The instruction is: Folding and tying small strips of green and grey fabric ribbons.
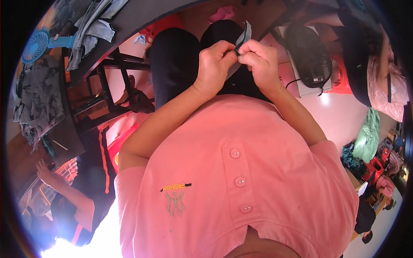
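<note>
Above my dark-trousered lap, my left hand [214, 65] and my right hand [261, 64] come together with fingertips nearly touching. A small dark grey-blue piece of cloth [245, 35] is pinched between them. Its narrow end curls up past my right fingers, showing a paler side. Both hands are closed, thumbs against forefingers. Part of the cloth is hidden behind my fingers, and I cannot make out its edge at the pinch.
Grey cloth pieces [38, 96] lie heaped on the dark table at the left, near a blue fan [35, 45]. At the right stand a black bag [307, 56] and a green sack [368, 136]. A co-worker's hand [48, 175] is at the lower left; other people sit at the right.
</note>
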### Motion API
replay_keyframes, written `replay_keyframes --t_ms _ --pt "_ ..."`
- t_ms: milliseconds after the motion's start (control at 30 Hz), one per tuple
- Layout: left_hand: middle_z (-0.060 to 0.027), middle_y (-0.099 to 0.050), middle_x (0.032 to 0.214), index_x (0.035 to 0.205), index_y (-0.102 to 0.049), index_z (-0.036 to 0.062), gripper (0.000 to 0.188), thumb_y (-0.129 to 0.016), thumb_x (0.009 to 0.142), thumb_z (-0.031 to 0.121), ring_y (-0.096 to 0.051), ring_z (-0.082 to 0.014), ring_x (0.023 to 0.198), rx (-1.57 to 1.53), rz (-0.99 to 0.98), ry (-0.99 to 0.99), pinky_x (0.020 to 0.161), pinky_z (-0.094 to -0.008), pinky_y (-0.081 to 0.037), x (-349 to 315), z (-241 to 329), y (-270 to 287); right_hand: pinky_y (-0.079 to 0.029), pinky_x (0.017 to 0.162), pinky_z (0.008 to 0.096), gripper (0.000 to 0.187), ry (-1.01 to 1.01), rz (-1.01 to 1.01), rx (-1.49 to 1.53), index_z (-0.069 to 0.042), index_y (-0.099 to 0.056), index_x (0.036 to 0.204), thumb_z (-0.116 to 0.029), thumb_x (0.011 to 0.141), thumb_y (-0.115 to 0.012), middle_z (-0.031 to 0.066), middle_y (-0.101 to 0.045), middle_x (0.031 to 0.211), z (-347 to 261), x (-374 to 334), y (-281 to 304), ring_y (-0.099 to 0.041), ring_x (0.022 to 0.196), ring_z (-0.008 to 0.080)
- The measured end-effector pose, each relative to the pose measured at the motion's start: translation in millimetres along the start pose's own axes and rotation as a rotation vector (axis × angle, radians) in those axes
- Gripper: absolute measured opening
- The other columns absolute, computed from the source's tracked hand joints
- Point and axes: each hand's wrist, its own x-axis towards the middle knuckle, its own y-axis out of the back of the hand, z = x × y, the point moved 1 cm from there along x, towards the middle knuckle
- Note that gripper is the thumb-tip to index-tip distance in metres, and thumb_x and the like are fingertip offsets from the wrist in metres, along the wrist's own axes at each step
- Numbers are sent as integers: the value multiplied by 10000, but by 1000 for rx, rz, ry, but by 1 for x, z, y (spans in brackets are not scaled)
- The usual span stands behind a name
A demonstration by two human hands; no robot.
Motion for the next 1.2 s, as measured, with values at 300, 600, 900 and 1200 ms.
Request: replay_keyframes --t_ms 300,600,900,1200 --pt "-64 -652 850 915 -652 -34 131 -640 802 29 -621 -130 758 -728 -27 513 691 -240 -488 -1 10 -2 -358 503 259 117 -16 -33 55 19 -576 716 -91 736 -612 46 -541 583 4 -1 9 -456 552 81" --pt "-10 -603 689 813 -643 -13 91 -683 734 4 -534 -82 626 -356 62 110 603 -233 -452 0 4 5 -381 504 277 118 98 -29 -21 24 -579 727 -92 732 -602 81 -542 585 -10 0 4 -478 533 112" --pt "-44 -619 767 932 -641 -20 93 -592 855 -6 -535 -76 686 -266 133 -93 632 -241 -462 1 -1 -11 -370 513 228 56 216 28 -116 28 -595 760 -28 757 -601 6 -555 619 2 1 -5 -469 587 52" --pt "-26 -648 815 907 -694 -22 262 -477 784 -100 -533 -67 711 -312 103 -87 643 -213 -433 15 23 -4 -413 528 255 62 193 118 9 10 -593 790 -28 769 -638 78 -586 647 -13 -2 -14 -533 585 90"
